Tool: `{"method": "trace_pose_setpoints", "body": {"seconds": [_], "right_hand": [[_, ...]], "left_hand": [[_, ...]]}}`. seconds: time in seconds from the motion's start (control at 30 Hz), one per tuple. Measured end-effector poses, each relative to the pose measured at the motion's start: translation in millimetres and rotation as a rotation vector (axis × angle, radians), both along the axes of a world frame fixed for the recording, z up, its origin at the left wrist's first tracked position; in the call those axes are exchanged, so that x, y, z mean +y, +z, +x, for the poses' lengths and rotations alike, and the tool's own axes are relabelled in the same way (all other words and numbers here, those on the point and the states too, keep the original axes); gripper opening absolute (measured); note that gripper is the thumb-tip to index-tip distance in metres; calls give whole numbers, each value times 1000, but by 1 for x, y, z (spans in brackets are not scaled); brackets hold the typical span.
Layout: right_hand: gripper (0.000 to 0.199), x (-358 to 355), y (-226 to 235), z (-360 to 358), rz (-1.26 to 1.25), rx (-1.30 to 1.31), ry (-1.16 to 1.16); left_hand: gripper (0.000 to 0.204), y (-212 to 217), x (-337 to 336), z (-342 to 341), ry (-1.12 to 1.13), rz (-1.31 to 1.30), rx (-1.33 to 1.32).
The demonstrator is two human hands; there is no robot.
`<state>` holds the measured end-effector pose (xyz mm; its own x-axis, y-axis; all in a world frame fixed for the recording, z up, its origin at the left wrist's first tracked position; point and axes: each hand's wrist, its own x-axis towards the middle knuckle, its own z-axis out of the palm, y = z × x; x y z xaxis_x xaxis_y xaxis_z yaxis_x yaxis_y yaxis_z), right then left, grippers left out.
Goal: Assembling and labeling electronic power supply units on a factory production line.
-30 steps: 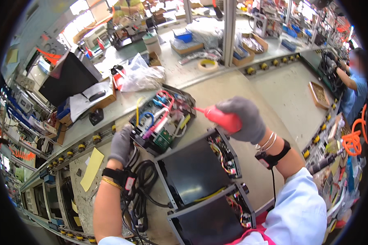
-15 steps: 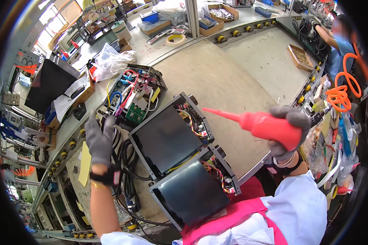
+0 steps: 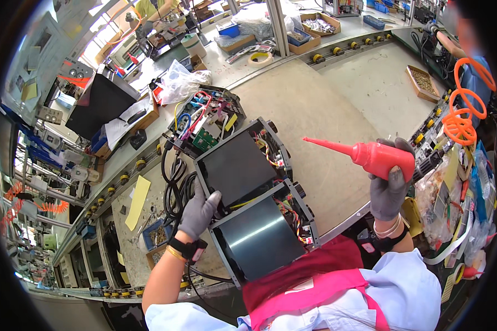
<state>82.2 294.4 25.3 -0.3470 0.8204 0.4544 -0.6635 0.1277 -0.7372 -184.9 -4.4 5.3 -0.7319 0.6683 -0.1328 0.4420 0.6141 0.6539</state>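
My right hand (image 3: 390, 190) is wrapped round a red squeeze bottle (image 3: 389, 159), whose long tapered nozzle points left. The bottle is held in the air, to the right of two dark-topped metal units. My left hand (image 3: 199, 214), fingers and thumb apart, rests at the left edge of these units, close to where they meet. The farther unit (image 3: 237, 168) and the nearer unit (image 3: 262, 243) stand side by side, with coloured wires showing along their right sides. Beyond them is an opened device (image 3: 207, 124) with a green board and loose wires. Both hands wear grey gloves.
Black cables (image 3: 176, 187) lie coiled left of the units. A yellow sheet (image 3: 138, 203) and a blue parts bin (image 3: 156, 234) are at the left. A tape roll (image 3: 260, 59) and a box of small parts (image 3: 422, 83) lie farther off. An orange coiled hose (image 3: 464, 118) hangs at right.
My left hand has come from beside the opened device, down and right to the units' left edge. My right hand still holds the bottle. The whole view has shifted.
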Motion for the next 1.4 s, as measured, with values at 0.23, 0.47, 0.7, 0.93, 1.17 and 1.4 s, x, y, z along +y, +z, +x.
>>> {"method": "trace_pose_setpoints", "body": {"seconds": [0.23, 0.47, 0.7, 0.93, 1.17, 1.4], "right_hand": [[61, 10, 9, 11, 12, 26, -63], [65, 10, 9, 2, 259, -64, -237], [58, 29, -19, -57, 710, -231, -200], [54, 36, -28, -105, 1025, -187, -183], [54, 37, -37, -122, 1200, -240, -161], [51, 37, -45, -144, 1186, -227, -132]], "left_hand": [[48, 68, 43, 2, 209, 521, -691], [26, 36, 40, -41, 454, 463, -680], [22, 10, 50, -51, 378, 599, -505], [27, 16, 48, -54, 348, 580, -474], [29, 18, 46, -53, 417, 503, -460], [28, 19, 41, -52, 399, 492, -449]]}}
